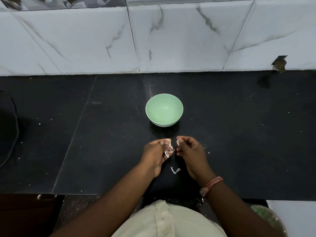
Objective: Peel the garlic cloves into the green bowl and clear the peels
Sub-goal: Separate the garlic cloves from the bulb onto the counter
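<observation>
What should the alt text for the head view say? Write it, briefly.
Two hands peel garlic over a black counter: the left hand holds garlic with loose skins, the right hand pinches a clove. An empty green bowl sits just beyond; peel scraps lie below.

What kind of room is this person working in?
Probably a home kitchen: a black stone counter against a marble-patterned tiled wall, with a green bowl on it and both hands peeling garlic.

Bare forearms, no sleeves in view. Pink-red thread band [212, 184] on right wrist, frayed ends hanging. Cream shirt [168, 221] w/ front placket, pale round buttons [165, 229]. No rings/watch visible.
</observation>
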Action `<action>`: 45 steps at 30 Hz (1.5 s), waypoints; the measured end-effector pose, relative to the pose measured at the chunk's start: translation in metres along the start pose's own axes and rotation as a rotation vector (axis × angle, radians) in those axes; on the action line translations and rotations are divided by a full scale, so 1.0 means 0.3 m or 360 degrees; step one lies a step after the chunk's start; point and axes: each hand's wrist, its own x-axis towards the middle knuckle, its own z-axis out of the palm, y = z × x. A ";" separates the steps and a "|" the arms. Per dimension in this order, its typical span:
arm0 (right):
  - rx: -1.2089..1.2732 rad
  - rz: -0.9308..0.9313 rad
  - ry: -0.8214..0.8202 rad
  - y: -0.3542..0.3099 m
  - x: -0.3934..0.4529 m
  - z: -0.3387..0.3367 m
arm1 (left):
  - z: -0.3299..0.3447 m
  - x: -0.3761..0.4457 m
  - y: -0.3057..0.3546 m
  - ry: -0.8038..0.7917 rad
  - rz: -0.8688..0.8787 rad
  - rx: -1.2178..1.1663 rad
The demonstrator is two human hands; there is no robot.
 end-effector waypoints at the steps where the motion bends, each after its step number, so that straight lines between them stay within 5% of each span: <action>1: -0.0033 0.0001 0.0074 -0.002 0.007 -0.016 | -0.002 0.006 -0.002 0.0015 -0.0010 -0.0005; 7: -0.0380 -0.0115 0.0452 -0.027 0.052 -0.119 | -0.008 0.014 -0.014 -0.0013 -0.0062 -0.0091; 18: -0.1086 -0.0444 0.0545 -0.013 0.049 -0.111 | 0.008 -0.006 -0.020 -0.0057 -0.0057 -0.0107; 24: -0.0439 -0.0289 0.0046 -0.018 -0.032 -0.004 | 0.010 -0.023 -0.014 -0.0139 0.0012 -0.0142; 32: -0.0117 -0.0195 -0.0141 -0.021 -0.016 -0.004 | -0.004 -0.038 0.005 -0.0134 0.0120 0.0028; 45: -0.0714 -0.0596 -0.0319 0.033 -0.004 -0.020 | -0.024 -0.008 0.028 -0.0034 -0.0100 0.0260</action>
